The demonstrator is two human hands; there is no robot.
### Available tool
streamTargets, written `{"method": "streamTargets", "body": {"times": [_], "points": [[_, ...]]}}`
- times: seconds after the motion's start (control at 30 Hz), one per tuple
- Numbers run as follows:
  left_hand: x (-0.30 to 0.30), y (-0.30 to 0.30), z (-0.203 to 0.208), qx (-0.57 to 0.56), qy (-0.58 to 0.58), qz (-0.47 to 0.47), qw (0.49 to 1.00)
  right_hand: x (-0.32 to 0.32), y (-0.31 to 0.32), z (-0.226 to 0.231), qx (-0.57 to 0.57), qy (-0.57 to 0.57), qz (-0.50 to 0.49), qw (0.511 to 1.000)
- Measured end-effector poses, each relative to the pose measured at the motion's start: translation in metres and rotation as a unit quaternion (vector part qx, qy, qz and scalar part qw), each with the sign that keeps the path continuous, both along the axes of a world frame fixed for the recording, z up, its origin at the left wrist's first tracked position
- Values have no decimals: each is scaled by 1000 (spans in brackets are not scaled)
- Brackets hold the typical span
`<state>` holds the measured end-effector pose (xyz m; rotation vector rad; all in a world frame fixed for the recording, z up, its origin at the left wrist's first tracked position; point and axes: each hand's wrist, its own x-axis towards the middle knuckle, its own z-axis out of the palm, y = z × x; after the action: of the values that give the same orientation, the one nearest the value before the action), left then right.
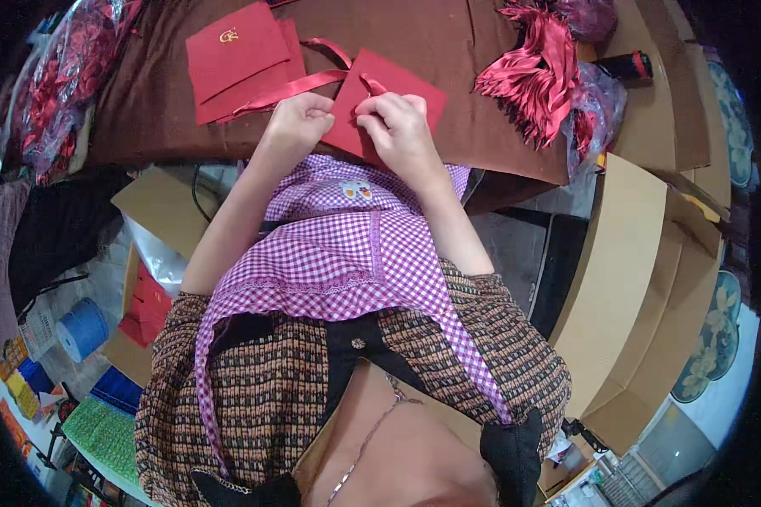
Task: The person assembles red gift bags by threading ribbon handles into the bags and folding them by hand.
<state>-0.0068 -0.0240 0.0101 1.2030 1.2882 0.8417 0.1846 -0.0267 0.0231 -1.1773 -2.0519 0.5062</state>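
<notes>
Fingers of the left hand (300, 122) curl in close together at the left edge of a flat, square-cornered red paper piece (345, 117); from my remote seat I cannot tell whether they pinch it. On the right hand (396, 124), thumb and forefinger look nearly closed on a glossy red satin ribbon (372, 83), though the grip itself is hidden. I'd let the left brace the paper lightly, so the right can draw the ribbon without creasing the sheet.

The paper lies cornerwise between both hands, near the front edge of the brown cloth-covered table (461, 144). Any opening in it is too small for me to make out, so I'd pull slowly, easing out twists.

Beyond, to the left, a longer satin strip (300, 87), perhaps the same ribbon, crosses overlapping red paper pieces (241, 66); I'd watch that it doesn't drag them. Well apart on the right sits a loose bundle of shiny red ribbons (537, 76).
</notes>
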Motion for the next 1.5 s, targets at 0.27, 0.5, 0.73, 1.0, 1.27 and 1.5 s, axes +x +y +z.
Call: {"method": "streamTargets", "body": {"times": [0.27, 0.5, 0.73, 1.0, 1.27, 1.5], "points": [[2, -1, -8, 34, 31, 24, 999, -8, 0, -11, 33, -1, -14, 999], [3, 1, -16, 62, 36, 31, 997, -13, 2, -14, 64, 29, -24, 997], [5, -4, -6, 72, 61, 28, 995, -15, -2, -16, 54, 30, -39, 997], [8, -4, -6, 68, 50, 42, 996, -20, -8, -10, 136, -30, -47, 989], [15, -1, -15, 130, 138, 81, 978, -30, -7, -5, 134, -53, -48, 988], [16, -4, -9, 103, 113, 7, 988, -15, -13, 8, 77, -99, 6, 992]]}}
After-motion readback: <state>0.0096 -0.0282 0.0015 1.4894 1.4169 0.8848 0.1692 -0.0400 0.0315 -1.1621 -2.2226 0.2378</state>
